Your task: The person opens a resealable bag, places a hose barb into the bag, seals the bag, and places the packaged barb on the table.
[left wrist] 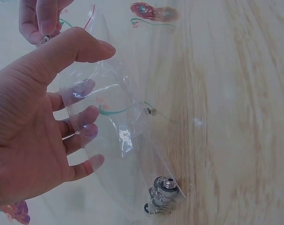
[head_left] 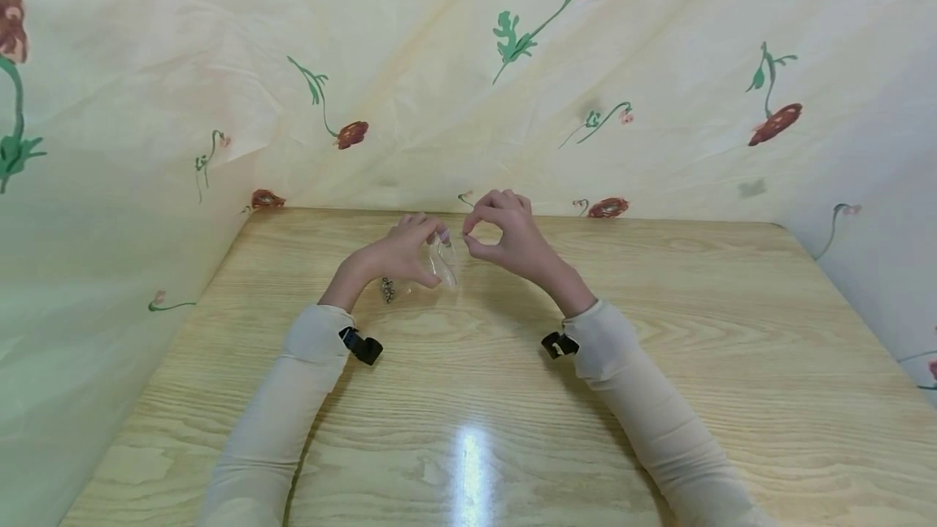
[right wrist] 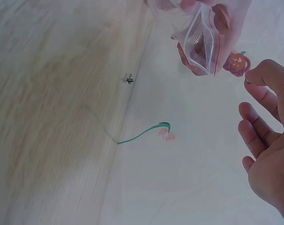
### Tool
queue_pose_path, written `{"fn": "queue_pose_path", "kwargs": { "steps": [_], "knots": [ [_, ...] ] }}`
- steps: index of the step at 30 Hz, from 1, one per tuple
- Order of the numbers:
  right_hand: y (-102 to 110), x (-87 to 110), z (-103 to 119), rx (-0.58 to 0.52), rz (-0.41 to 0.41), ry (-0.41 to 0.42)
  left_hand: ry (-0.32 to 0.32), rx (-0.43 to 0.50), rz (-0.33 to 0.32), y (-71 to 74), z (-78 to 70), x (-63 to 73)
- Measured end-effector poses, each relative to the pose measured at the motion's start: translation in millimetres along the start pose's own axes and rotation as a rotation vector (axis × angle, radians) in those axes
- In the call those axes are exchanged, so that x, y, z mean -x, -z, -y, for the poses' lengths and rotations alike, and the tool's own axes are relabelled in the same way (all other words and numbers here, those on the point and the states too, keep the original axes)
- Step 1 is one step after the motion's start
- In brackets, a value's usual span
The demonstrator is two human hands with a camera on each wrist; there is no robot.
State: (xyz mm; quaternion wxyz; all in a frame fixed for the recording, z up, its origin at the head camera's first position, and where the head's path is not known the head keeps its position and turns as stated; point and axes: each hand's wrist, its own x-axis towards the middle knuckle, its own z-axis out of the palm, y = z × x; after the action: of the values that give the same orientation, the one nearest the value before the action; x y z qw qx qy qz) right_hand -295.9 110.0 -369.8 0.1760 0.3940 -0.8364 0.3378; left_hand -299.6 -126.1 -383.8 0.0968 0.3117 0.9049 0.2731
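My left hand [head_left: 410, 250] holds a clear zip-lock bag [head_left: 445, 263], its thumb and fingers spread around the plastic. In the left wrist view, several small threaded metal fittings [left wrist: 163, 194] with dark rings lie in the bag's lower corner. The bag's mouth [right wrist: 205, 44] gapes toward the right hand, its red zip line showing in the right wrist view. Close by on the right, my right hand [head_left: 512, 234] pinches a small metal piece [left wrist: 45, 40] between thumb and index finger; the fingertips mostly hide it. The other right fingers are loosely bent.
Another small metal piece [right wrist: 129, 78] lies on the wooden table [head_left: 468, 381] near its back edge. Behind the table hangs a cream cloth [head_left: 424, 63] printed with red flowers, with more cloth at both sides. Black straps [head_left: 361, 346] sit on the wrists.
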Motion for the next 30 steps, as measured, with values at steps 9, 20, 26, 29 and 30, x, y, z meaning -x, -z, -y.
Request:
{"fn": "queue_pose_path", "kwargs": {
  "steps": [9,20,26,29,30],
  "knots": [
    [-4,2.7,5,-0.001,0.006,0.006,-0.004,0.003,-0.007,1.1,-2.9,3.1],
    [-9,6.6,5,0.029,0.032,0.018,-0.006,-0.018,-0.007,0.7,-3.2,2.7],
    [-11,7.0,4,0.032,0.036,0.028,-0.014,-0.03,-0.012,0.9,-4.6,2.6],
    [-13,7.1,4,0.04,0.039,0.034,-0.015,-0.037,-0.016,0.6,-3.8,2.5],
    [-13,7.2,3,0.042,0.039,0.037,-0.015,-0.038,-0.017,0.4,-3.5,2.4]
  ]
}}
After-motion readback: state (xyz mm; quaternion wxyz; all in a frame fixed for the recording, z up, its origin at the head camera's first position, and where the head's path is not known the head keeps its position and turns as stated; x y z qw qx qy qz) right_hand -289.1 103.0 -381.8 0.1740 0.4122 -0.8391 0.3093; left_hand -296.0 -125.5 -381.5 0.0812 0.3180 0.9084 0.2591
